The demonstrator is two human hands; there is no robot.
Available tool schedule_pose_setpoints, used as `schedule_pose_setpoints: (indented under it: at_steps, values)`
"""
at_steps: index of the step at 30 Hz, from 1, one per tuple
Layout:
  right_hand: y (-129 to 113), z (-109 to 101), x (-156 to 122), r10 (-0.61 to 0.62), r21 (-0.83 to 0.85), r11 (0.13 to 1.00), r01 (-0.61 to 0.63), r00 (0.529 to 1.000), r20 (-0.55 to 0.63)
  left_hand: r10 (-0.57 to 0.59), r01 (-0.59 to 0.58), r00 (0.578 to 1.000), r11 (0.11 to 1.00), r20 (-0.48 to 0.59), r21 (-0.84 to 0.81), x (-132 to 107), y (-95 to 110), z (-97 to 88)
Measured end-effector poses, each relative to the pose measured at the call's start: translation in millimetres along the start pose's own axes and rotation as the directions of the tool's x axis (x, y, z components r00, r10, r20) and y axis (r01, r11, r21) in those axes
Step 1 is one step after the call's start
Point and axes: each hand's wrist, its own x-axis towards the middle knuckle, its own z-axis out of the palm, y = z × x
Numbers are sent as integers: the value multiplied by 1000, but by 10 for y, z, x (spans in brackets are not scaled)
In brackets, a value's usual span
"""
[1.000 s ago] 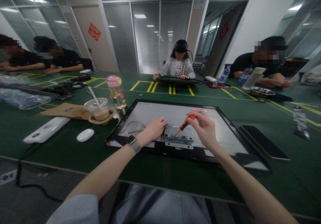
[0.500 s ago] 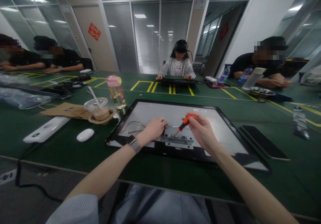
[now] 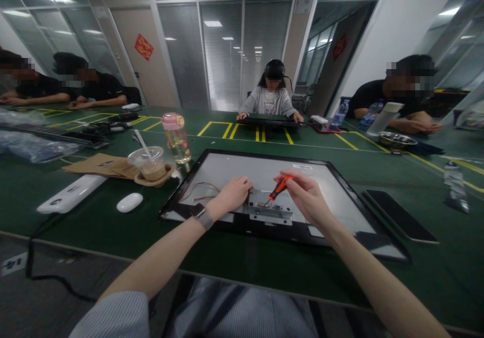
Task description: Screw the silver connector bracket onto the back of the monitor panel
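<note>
A flat monitor panel [image 3: 340,202] lies face down on the green table, its grey metal back showing inside a black frame. Near its front edge sits a small metal circuit box [image 3: 270,211]. My right hand [image 3: 308,196] is closed on an orange-handled screwdriver [image 3: 278,187], whose tip points down at the box. My left hand [image 3: 231,194] rests curled on the panel at the box's left edge, a watch on its wrist. Thin red and white wires [image 3: 198,190] loop across the panel left of that hand.
Left of the panel are a white mouse [image 3: 129,202], a white power strip [image 3: 70,193], a plastic cup with a straw [image 3: 148,162] on brown paper, and a pink-lidded bottle [image 3: 176,137]. A black phone [image 3: 401,215] lies to the right. Other people sit around the table.
My right hand has shifted slightly left and down with the screwdriver, bringing the handle lower over the box. My left hand has stayed in place.
</note>
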Motion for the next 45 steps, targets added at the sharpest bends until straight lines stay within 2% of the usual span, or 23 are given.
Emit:
schedule_pose_setpoints:
  at_steps: [6, 11, 15, 26, 32, 35, 40, 45]
  values:
    - [13, -76, 1, -52, -163, 985, 65, 995, 88, -15, 15, 1000, 1000, 11, 7, 3, 10, -13]
    - [-22, -31, -11, -93, -117, 988, 103, 992, 85, -2, 2, 1000, 1000, 13, 13, -5, 10, -17]
    - [-63, -19, -20, -48, -102, 993, 59, 993, 112, 5, -5, 1000, 1000, -9, 4, -4, -3, 6]
    - [-193, -18, 12, -164, -282, 940, 193, 979, 124, 7, -7, 1000, 1000, -4, -5, -4, -5, 1]
    - [-144, -35, -10, -102, -238, 962, 134, 984, 143, 0, 0, 1000, 1000, 8, -7, -5, 8, -16]
    - [-136, -29, -21, -107, -254, 956, 149, 979, 172, 0, 0, 1000, 1000, 9, -7, -1, 3, -12]
    - [-136, 9, -25, -200, -380, 897, 226, 974, 109, 5, -5, 1000, 1000, -4, -6, -2, -2, -3]
    - [-144, 40, -39, -233, -405, 881, 245, 969, 78, 2, -2, 1000, 1000, 3, -7, -2, -1, -2]
